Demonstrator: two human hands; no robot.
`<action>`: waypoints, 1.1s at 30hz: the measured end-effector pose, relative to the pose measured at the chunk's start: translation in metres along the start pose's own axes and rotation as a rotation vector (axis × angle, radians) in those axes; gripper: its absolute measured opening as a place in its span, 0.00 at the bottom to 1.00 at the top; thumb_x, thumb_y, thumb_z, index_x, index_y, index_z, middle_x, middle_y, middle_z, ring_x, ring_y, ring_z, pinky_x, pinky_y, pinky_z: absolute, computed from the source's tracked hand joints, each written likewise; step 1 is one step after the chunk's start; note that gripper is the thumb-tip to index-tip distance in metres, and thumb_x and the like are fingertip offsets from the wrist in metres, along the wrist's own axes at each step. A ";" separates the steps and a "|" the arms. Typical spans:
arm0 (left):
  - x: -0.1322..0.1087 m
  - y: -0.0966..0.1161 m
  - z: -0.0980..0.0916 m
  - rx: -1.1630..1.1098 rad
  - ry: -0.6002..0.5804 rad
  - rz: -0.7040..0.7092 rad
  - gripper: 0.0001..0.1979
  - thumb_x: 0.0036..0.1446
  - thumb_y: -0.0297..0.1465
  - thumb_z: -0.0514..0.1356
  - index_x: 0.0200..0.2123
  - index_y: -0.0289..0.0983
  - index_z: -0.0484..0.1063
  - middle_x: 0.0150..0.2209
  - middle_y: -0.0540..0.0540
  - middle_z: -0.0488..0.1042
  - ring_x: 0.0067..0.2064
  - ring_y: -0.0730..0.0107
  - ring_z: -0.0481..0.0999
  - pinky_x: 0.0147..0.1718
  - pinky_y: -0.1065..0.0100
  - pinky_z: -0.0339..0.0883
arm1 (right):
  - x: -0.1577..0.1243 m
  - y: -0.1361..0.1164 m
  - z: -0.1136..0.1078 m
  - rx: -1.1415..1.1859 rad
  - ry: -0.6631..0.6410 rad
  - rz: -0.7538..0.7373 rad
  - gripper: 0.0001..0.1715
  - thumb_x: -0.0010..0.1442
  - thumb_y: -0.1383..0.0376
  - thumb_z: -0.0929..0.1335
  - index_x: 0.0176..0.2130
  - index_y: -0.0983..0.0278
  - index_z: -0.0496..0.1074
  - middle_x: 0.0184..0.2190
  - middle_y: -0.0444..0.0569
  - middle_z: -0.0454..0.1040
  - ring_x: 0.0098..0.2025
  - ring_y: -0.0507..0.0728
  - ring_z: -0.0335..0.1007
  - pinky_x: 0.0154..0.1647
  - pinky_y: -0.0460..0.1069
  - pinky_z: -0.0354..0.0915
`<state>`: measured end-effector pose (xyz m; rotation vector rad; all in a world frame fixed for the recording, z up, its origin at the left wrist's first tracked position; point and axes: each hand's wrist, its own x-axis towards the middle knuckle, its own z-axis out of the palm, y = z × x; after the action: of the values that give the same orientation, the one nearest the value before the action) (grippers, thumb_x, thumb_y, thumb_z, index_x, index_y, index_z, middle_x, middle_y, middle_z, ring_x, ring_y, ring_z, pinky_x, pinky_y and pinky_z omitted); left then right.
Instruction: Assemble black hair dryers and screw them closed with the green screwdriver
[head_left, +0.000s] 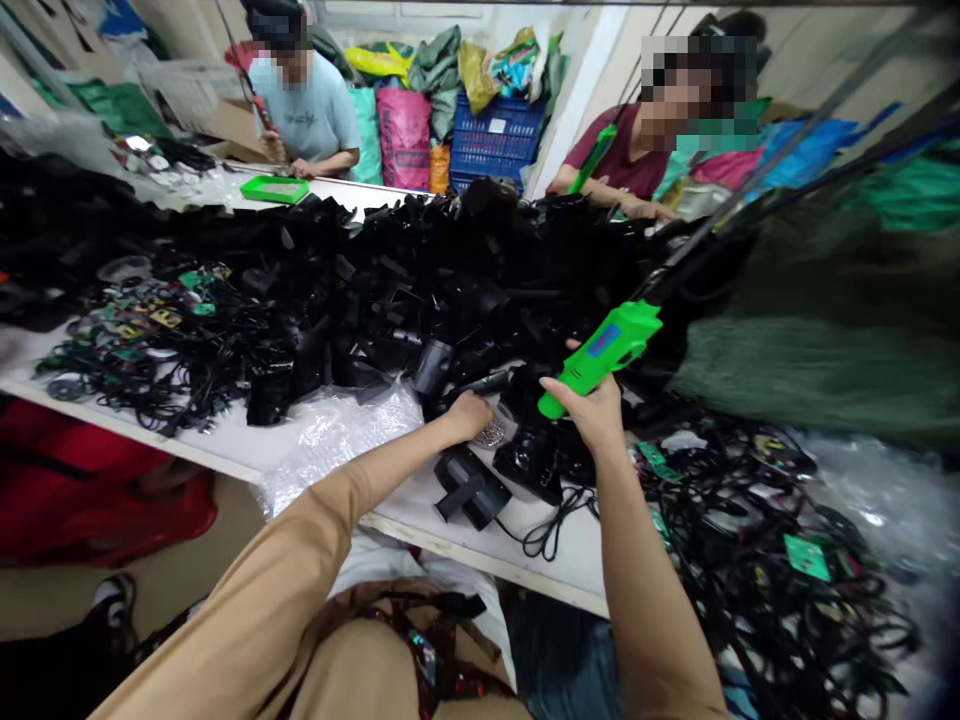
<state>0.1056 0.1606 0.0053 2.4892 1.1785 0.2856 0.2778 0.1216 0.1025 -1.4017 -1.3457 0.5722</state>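
Note:
In the head view, my right hand (598, 412) is wrapped round a bright green electric screwdriver (611, 345), which hangs tilted on a cable from above. My left hand (470, 415) has its fingers curled down at a small pile of screws (492, 432); whatever it pinches is hidden. Just below that pile lies a black plastic housing (471, 487) with a black cord (551, 530) beside it on the white table. Glossy black parts (529, 462) sit between my two hands, and a dark cylindrical part (433, 367) stands behind the left one.
Black plastic parts (375, 270) are heaped across the table (577, 577). Wires and circuit boards pile up at left (150, 330) and right (795, 560). Bubble wrap (352, 430) lies near the front edge. Two people work opposite, near a green tray (275, 197) and another green screwdriver (594, 160).

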 end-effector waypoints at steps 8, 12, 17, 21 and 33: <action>-0.004 0.001 -0.005 0.261 -0.148 0.086 0.06 0.58 0.25 0.56 0.33 0.31 0.73 0.33 0.43 0.75 0.39 0.64 0.74 0.40 0.61 0.66 | -0.022 -0.016 0.001 0.159 -0.137 -0.039 0.31 0.47 0.57 0.71 0.50 0.60 0.62 0.40 0.49 0.74 0.33 0.55 0.69 0.38 0.53 0.67; -0.008 0.004 -0.007 0.285 -0.113 0.145 0.09 0.56 0.22 0.54 0.30 0.32 0.74 0.32 0.40 0.76 0.37 0.61 0.75 0.36 0.63 0.65 | -0.035 -0.022 -0.005 0.201 -0.196 -0.024 0.27 0.50 0.57 0.70 0.49 0.61 0.63 0.36 0.48 0.75 0.35 0.55 0.70 0.39 0.52 0.66; -0.011 0.006 -0.009 0.310 -0.070 0.169 0.09 0.57 0.22 0.52 0.35 0.30 0.73 0.32 0.38 0.76 0.36 0.62 0.76 0.33 0.67 0.65 | -0.037 -0.019 -0.006 0.360 -0.166 0.002 0.27 0.43 0.57 0.74 0.41 0.60 0.63 0.29 0.43 0.73 0.31 0.54 0.69 0.34 0.49 0.65; -0.010 0.005 -0.008 0.317 -0.047 0.181 0.10 0.57 0.23 0.53 0.40 0.32 0.71 0.32 0.41 0.76 0.34 0.66 0.76 0.31 0.70 0.65 | -0.037 -0.021 -0.006 0.356 -0.213 0.023 0.27 0.47 0.52 0.71 0.43 0.61 0.62 0.29 0.45 0.75 0.31 0.55 0.70 0.34 0.51 0.64; -0.006 0.002 0.005 0.221 -0.011 0.176 0.10 0.58 0.24 0.52 0.39 0.31 0.72 0.35 0.38 0.75 0.36 0.64 0.75 0.33 0.67 0.65 | -0.055 -0.042 0.012 0.552 0.135 0.005 0.30 0.49 0.54 0.70 0.48 0.64 0.65 0.18 0.39 0.70 0.23 0.52 0.66 0.38 0.54 0.67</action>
<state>0.1049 0.1540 0.0015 2.7891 1.0376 0.1961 0.2367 0.0668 0.1182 -0.9707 -0.9763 0.7690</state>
